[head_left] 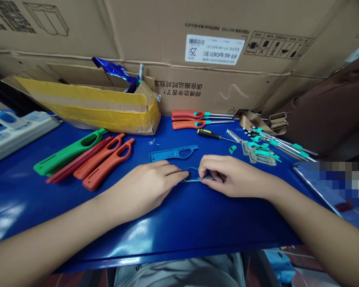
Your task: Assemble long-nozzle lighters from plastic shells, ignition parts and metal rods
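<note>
Pinching the left end of a blue handle piece point(192, 169) between thumb and fingers, the left hand point(158, 179) is low over the near half of the blue table point(179, 227). The right hand point(227, 175) is at the piece's other end, fingers curled and tips drawn narrow; whether they grip the piece or something small in it, I cannot tell. Just beyond lies a loose blue half-shell point(173, 154). Off to the left, green point(64, 157), red and orange handle shells lie side by side; to the right are clear parts point(251, 154) with teal pieces. Further back come small white bits point(151, 141), a black-and-yellow screwdriver point(208, 134) and two orange lighters point(187, 119). Behind stand a yellow-taped box point(107, 107) and a big cardboard panel point(155, 32).
</note>
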Tool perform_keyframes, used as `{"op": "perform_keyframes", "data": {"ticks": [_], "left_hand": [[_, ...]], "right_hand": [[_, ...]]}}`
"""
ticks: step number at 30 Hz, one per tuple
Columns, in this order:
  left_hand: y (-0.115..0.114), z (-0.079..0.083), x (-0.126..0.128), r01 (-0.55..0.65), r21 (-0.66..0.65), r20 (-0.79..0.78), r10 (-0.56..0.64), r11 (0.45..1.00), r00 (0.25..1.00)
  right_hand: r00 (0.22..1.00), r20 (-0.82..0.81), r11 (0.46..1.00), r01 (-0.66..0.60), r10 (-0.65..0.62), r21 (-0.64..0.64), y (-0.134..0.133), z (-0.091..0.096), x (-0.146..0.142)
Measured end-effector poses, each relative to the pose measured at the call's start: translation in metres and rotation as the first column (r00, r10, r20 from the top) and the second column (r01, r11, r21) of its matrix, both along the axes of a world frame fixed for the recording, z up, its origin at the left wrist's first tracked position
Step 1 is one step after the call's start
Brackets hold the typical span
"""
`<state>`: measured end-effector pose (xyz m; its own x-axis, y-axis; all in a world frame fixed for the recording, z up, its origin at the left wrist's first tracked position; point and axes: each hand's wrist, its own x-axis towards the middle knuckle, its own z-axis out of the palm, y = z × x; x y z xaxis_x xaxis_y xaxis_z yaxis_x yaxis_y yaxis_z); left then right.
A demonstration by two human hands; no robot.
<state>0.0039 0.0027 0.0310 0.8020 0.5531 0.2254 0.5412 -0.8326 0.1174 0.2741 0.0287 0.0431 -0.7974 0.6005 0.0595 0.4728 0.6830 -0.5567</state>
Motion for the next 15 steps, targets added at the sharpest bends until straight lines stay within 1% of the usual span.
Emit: {"op": "perform_keyframes", "data": {"ticks": [3, 8, 12, 15], "left_hand": [[0.0016, -0.0014, 0.0002, -0.005, -0.017, 0.007, 0.006, 1.000, 1.000], [0.0032, -0.0022, 0.0013, 0.004, -0.040, -0.003, -0.004, 0.999, 1.000], [0.0034, -0.0028, 0.0019, 0.003, -0.067, 0.011, -0.002, 0.998, 1.000], [0.0038, -0.0039, 0.0011, 0.011, -0.053, 0.017, -0.011, 0.999, 1.000]], "right_hand": [[0.999, 0.032, 0.999, 0.032, -0.031, -0.022, -0.0010, 0.0027, -0.0001], [0.995, 0.075, 0.997, 0.062, -0.065, 0.034, -0.0036, 0.0041, -0.0035], [0.993, 0.075, 0.995, 0.089, -0.093, 0.045, -0.0042, 0.0020, -0.0063], [0.994, 0.063, 0.995, 0.091, -0.094, 0.044, -0.0036, -0.0022, -0.0079]]}}
